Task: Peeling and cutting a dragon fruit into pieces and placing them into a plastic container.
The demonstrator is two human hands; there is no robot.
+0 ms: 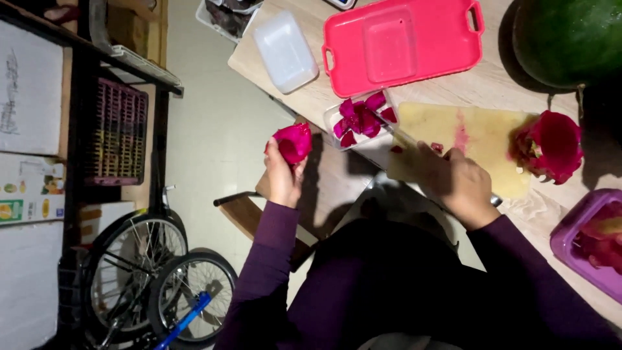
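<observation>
My left hand holds a piece of magenta dragon fruit off the table's edge, left of a small clear container with several cut fruit chunks. My right hand is closed around a knife handle, its blade lying across the near end of the pale cutting board. A dragon fruit peel sits at the board's right end.
A pink tray lid and a white tub lie further back on the wooden table. A green watermelon is at top right, a purple container of peels at right. A bicycle and shelves stand at left.
</observation>
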